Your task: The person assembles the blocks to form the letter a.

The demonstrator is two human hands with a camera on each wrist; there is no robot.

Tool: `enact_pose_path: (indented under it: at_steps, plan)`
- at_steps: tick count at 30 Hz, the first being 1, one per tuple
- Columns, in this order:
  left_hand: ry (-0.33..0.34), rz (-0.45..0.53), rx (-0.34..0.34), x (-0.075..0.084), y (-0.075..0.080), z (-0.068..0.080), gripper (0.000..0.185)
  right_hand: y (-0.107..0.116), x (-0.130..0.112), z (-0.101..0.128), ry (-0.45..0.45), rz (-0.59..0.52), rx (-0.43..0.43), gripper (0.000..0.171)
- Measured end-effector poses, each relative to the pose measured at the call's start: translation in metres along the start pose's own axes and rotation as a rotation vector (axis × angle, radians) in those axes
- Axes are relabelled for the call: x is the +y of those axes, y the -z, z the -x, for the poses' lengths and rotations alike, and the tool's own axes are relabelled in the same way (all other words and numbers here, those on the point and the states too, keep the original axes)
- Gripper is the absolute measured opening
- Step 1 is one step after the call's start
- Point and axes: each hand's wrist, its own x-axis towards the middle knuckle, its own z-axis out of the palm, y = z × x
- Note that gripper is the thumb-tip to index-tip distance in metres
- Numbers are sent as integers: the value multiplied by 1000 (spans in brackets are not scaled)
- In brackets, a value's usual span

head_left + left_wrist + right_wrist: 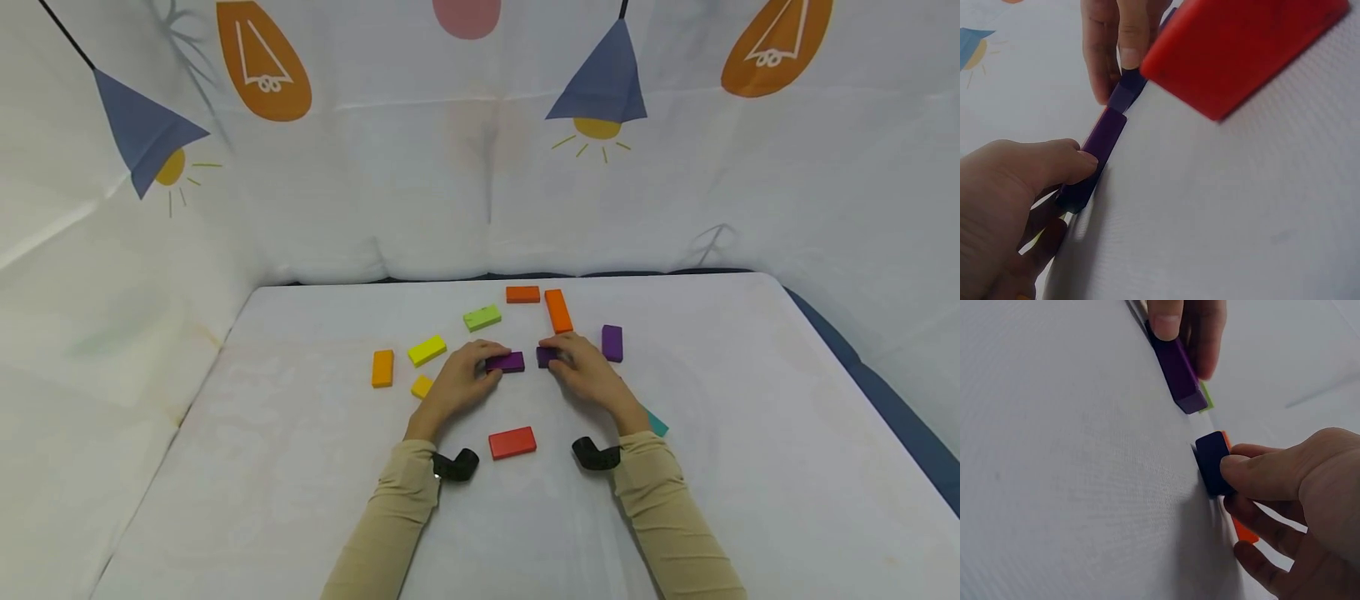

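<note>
White tabletop (300, 467) is carrying scattered blocks; left hand (459, 379) and right hand (587, 371) are each pinching a purple block (506, 362), ends not yet joined, the second purple block (546, 356) lying at 3 o'clock.

White-clothed table (750, 467) with 11 coloured blocks (512, 442) flat on it

A makeshift recording booth: a lamp-printed white sheet (480, 183) is draped behind and beside the cloth-covered table (750, 433).
</note>
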Motion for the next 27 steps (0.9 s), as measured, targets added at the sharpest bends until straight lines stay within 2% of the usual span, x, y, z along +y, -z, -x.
enact_pose_path:
  at_steps: [13, 27]
  plan:
    - [11, 4, 10, 2, 0, 1, 34, -6, -4, -1, -25, 13, -31, 35]
    - [18, -1, 6, 1, 0, 0, 34, -8, -8, -2, 2, 48, -22, 35]
